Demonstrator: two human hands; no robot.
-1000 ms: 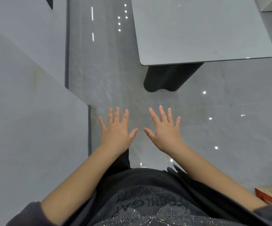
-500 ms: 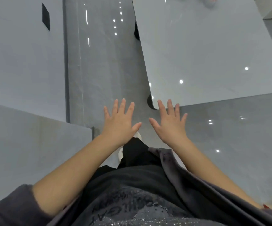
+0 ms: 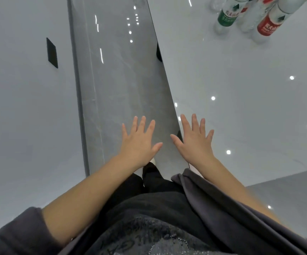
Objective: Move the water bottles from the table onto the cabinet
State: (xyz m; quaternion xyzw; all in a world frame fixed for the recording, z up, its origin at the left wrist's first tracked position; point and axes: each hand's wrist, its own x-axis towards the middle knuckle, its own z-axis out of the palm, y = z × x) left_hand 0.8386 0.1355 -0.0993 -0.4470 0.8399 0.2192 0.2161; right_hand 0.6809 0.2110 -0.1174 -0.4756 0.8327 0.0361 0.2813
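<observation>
1. Grey panel, far left, with a black rectangle set in it. It is possibly the cabinet, though this is not confirmed.
2. Floor: a glossy strip is seen between panel and tabletop.
3. Left hand: held over the floor strip. The grip is open, the fingers are spread straight, and nothing is held.
4. Right hand: held above the tabletop's left edge. The grip is likewise open and empty.
5. Tabletop: pale and polished, with ceiling lights reflected in it.
6. Water bottles: at least three, grouped at the far right of the tabletop, well apart from both hands. A green-labelled bottle and a red-labelled bottle are among them.

Hazard: the bottles are packed close together, so a neighbour is likely to be knocked over when one is reached for. A toppled bottle could roll on the polished top and be lost over an edge.

Orientation: all are stood upright on their bases, with the long axis vertical. The necks are cut off by the frame's top edge.
</observation>
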